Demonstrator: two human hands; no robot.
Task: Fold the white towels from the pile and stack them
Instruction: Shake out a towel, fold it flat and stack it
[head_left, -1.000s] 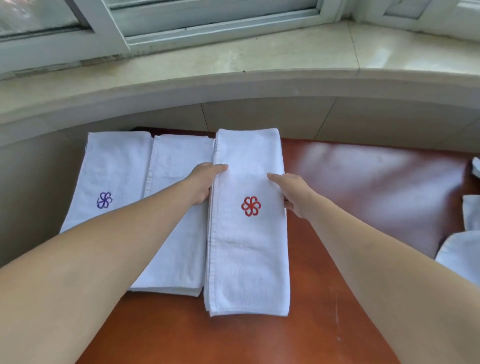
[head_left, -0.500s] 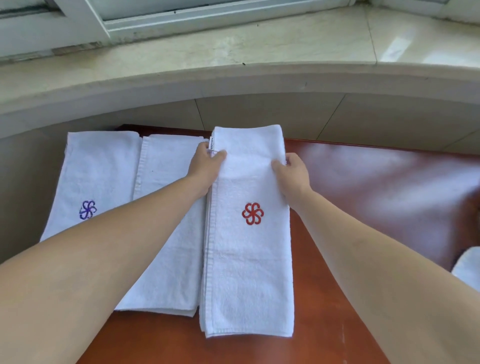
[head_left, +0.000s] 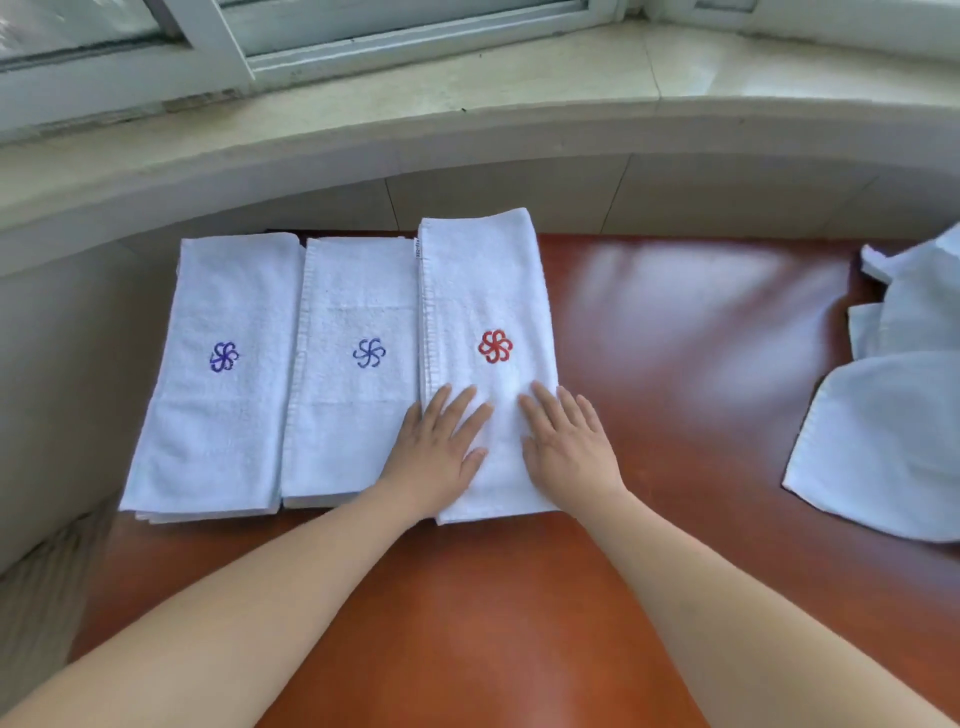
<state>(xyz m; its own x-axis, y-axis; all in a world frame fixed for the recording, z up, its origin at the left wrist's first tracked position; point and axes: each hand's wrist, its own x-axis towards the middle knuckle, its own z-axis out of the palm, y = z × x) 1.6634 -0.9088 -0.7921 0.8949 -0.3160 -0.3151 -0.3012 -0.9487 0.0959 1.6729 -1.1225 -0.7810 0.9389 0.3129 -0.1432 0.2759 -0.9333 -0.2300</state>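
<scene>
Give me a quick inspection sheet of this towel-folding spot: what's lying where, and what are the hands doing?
Surface: glossy red-brown wooden table, glare at its right.
Job's things: three folded white terry towels side by side: left and middle with purple flower emblems, right one with red flower emblem; loose pile of unfolded white towels at the table's right edge.
Clutter: nothing seen.
Grippers: left hand and right hand lie flat, fingers straight, on the red-emblem towel's near end.
Cables: nothing seen.
Surroundings: pale stone window sill, white window frame, tiled wall below.
</scene>
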